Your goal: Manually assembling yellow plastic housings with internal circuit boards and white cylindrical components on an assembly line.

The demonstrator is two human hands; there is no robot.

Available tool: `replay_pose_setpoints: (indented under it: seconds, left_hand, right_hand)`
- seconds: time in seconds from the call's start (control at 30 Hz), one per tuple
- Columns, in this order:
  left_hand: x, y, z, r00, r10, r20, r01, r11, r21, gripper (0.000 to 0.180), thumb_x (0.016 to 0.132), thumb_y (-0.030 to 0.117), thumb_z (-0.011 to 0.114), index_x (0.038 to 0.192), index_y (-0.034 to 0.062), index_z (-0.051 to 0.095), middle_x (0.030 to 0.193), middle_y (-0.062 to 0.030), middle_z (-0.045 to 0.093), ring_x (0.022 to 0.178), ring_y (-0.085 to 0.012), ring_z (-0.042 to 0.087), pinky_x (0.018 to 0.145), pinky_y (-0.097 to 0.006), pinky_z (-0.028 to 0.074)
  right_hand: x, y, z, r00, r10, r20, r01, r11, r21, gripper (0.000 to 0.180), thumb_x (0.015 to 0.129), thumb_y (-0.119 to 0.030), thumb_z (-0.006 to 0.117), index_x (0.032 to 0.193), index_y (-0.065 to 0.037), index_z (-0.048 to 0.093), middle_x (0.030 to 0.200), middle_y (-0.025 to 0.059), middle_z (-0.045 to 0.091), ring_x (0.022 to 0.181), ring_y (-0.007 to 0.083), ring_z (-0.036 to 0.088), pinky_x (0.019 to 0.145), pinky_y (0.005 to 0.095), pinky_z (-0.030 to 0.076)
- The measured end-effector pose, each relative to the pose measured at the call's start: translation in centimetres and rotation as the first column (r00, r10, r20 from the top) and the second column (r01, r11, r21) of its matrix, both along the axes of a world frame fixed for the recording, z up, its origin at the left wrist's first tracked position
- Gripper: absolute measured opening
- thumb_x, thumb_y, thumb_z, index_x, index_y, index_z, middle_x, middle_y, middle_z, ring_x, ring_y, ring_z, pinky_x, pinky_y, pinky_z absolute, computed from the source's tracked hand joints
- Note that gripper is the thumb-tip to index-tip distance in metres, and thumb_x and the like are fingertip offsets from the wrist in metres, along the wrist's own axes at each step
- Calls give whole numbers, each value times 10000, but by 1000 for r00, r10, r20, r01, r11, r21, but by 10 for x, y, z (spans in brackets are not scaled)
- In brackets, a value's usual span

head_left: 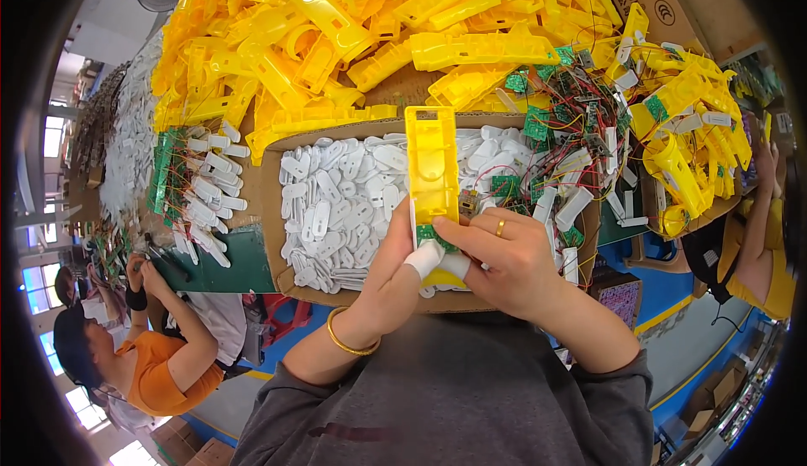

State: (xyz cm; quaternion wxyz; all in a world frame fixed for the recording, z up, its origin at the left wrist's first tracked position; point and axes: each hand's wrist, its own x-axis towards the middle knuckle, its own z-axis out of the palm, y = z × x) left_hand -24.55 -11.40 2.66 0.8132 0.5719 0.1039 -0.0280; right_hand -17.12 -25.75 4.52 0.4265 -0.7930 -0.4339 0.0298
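Upright in front of me is a long yellow plastic housing [433,189], its hollow inside facing up. My left hand [385,283] is closed round its left side and lower end. My right hand [523,266] is closed at the same end, its fingers pressing a small green circuit board [426,233] inside the shell. White covers wrap some of my fingertips. Beneath the housing stands a cardboard box [271,214] full of small white plastic covers [336,205]. My fingers partly hide the board and the shell's lower end.
Yellow housings [336,21] lie heaped along the far side. Wired green boards [538,121] tangle at the right, beside another box of yellow parts [685,147]. More wired boards with white pieces [210,184] lie at the left. Co-workers sit at left [160,365] and right [761,256].
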Motion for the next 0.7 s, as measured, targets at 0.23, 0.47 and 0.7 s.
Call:
replay_pose_setpoints:
  seconds: [0.23, 0.47, 0.7]
  left_hand:
    - [2, -4, 17, 984, -155, 89, 165, 980, -116, 546, 830, 39, 363, 1342, -31, 188, 1176, -156, 476, 1102, -223, 484, 953, -341, 370]
    - [6, -20, 14, 978, -205, 28, 144, 769, 622, 464, 837, 100, 423, 1265, -49, 324, 1119, -202, 519, 991, -314, 545, 858, -387, 424]
    - [14, -24, 10, 965, -244, 94, 135, 774, 619, 590, 808, 106, 489, 1310, -42, 215, 1132, -193, 507, 1007, -326, 540, 859, -415, 422]
  right_hand:
    - [8, -9, -1, 645, 135, -752, 205, 918, 340, 419, 749, -64, 699, 1133, 14, 552, 929, 20, 625, 919, 120, 576, 765, 279, 475]
    - [0, -26, -19, 401, 97, -911, 211, 958, 195, 254, 794, -50, 658, 1036, 0, 602, 917, 33, 646, 812, 102, 606, 720, 252, 491]
    - [15, -27, -14, 303, 311, -901, 254, 885, 391, 314, 746, -50, 675, 1044, -3, 587, 940, 43, 635, 896, 111, 586, 759, 264, 467]
